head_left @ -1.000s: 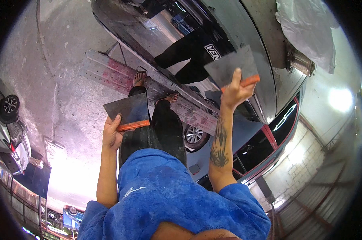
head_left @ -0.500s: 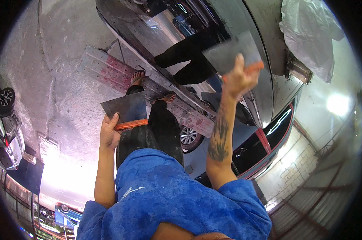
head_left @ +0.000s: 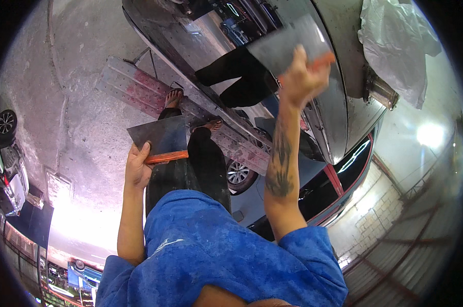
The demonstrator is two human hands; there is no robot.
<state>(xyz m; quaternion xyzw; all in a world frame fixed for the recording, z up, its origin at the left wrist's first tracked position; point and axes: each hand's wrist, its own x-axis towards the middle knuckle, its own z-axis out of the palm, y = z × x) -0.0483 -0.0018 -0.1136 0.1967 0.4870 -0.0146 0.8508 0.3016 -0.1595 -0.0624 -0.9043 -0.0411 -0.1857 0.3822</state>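
My left hand (head_left: 138, 166) is closed on the orange handle of a wide, flat putty knife (head_left: 162, 136), its thumb lying along the dark blade in front of my legs. In my right hand (head_left: 304, 79), raised higher and slightly blurred, is a second wide putty knife (head_left: 287, 45) with an orange edge and a grey blade. That blade lies over the grey car body (head_left: 321, 97) and its dark glass; whether it touches the surface I cannot tell.
I stand on a perforated metal plank (head_left: 126, 84) beside the car. Crumpled plastic sheeting (head_left: 395, 46) covers part at the upper right. Another car's wheel (head_left: 239, 173) and red-trimmed window (head_left: 334, 179) are close on my right. A further car (head_left: 8, 163) stands at the far left.
My right hand has moved a little up and left, carrying its putty knife along the car. My left hand and its putty knife have barely shifted.
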